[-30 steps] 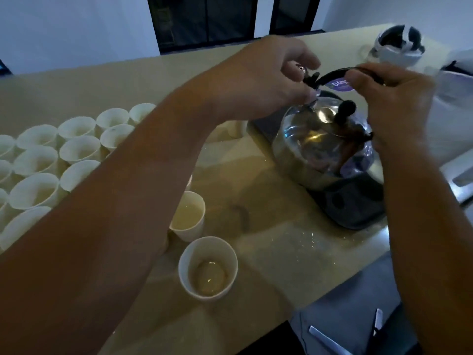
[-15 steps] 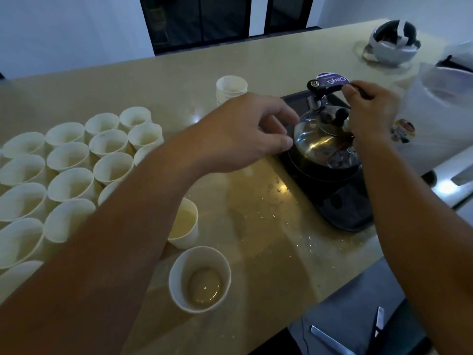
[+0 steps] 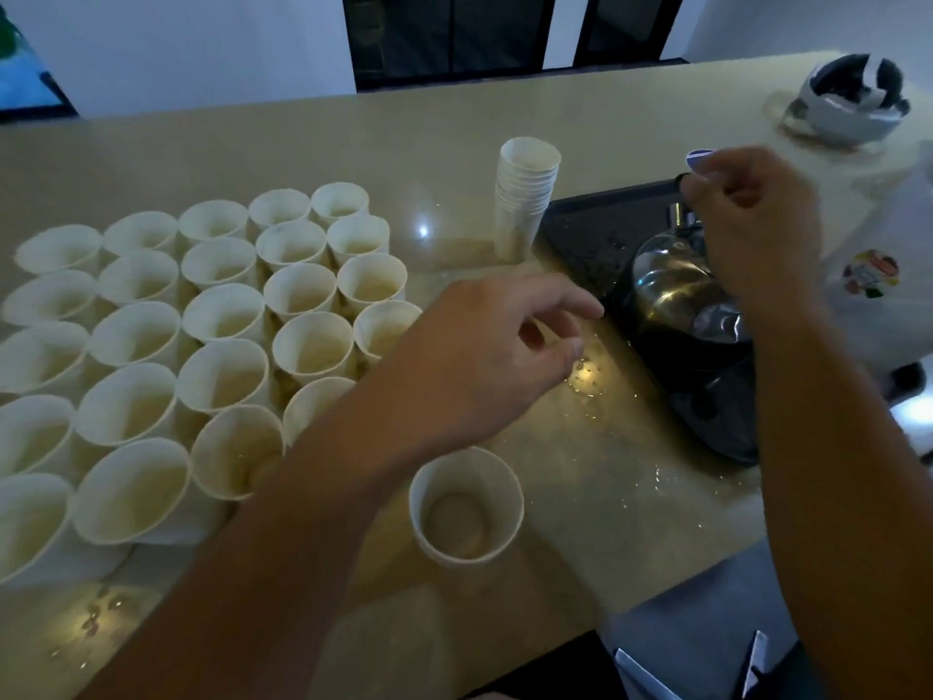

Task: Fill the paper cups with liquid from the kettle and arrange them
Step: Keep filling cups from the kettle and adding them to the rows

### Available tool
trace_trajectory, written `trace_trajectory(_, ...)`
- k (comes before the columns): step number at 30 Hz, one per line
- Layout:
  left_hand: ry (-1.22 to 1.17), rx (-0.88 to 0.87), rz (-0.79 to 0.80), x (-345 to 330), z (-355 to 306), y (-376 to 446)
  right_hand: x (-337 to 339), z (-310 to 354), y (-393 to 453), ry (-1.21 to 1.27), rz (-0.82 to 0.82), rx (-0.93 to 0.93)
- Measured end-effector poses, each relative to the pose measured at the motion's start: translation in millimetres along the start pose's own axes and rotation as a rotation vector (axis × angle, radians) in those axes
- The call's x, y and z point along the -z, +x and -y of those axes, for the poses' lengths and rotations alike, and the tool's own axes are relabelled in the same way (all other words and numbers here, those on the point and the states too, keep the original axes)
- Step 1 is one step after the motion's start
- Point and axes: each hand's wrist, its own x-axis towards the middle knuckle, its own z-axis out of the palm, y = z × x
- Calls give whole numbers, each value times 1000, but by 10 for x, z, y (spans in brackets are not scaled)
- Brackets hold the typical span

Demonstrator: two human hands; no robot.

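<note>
Kettle on its base, filled cup waiting near you.

Your right hand (image 3: 752, 219) curls around the handle of the kettle (image 3: 681, 290), which sits on the black base (image 3: 595, 229); your left hand (image 3: 484, 346) hovers loose, fingers apart, holding nothing. The lone cup (image 3: 465, 505) stands apart from the packed cups (image 3: 222, 315). Your left forearm could tip that cluster, and the wet counter (image 3: 631, 477) may let a cup slide.

Dim, bluish cast, motion-blurred, wide-angle edge distortion

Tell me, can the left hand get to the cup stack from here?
Probably yes. The left hand hangs open and holds nothing, and only bare counter shows between it and the cup stack.
</note>
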Motion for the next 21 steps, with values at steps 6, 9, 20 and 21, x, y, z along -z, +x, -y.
trace_trajectory(6, 11, 92, -107, 121, 165, -540, -100, 506, -803, 46, 813, 62)
trace_trajectory(9, -1, 138, -179, 112, 281, -762, -168, 582, -1080, 51, 1080, 72)
trace_trajectory(20, 2, 125, -53, -276, 382, -1151, -290, 413, -1389, 203, 1004, -7)
trace_trajectory(21, -2, 124, -49, -308, 386, -1136, -280, 409, -1387, 218, 981, -20)
